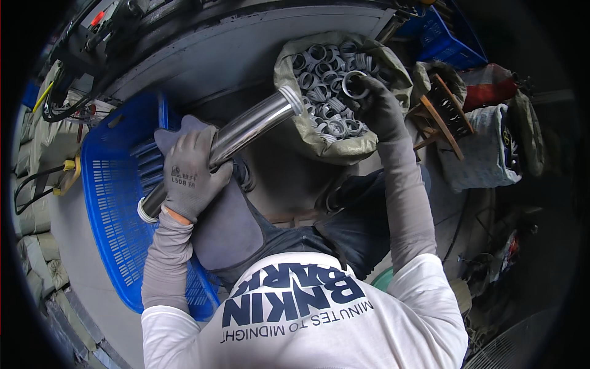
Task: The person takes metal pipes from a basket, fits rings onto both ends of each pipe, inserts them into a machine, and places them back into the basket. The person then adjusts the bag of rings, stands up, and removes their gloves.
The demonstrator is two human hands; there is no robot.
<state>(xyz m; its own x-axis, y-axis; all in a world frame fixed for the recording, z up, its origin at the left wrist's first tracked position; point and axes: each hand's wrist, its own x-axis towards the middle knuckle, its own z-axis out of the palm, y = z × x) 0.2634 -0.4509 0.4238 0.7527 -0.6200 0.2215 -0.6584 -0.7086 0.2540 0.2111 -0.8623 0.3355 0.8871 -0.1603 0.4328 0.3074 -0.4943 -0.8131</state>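
Note:
My gloved left hand [195, 171] is wrapped round a shiny metal tube [253, 128], which lies slanted across my left thigh. A pale ring caps the tube's upper end [291, 101], and another pale ring [146, 211] sits at its lower end. In my gloved right hand [380, 111] a single light grey ring [354, 85] is pinched between fingers and thumb. That hand is over the right side of an open woven sack [289, 123] full of similar loose rings [319, 93]. The ring and the tube are apart.
Left of me stands a blue plastic basket [117, 246] with several dark tubes [147, 163] inside. To the right are a small wooden stool [444, 123] and a white sack [491, 154]. A blue crate [452, 40] stands at the back right, and machinery [80, 49] at the far left.

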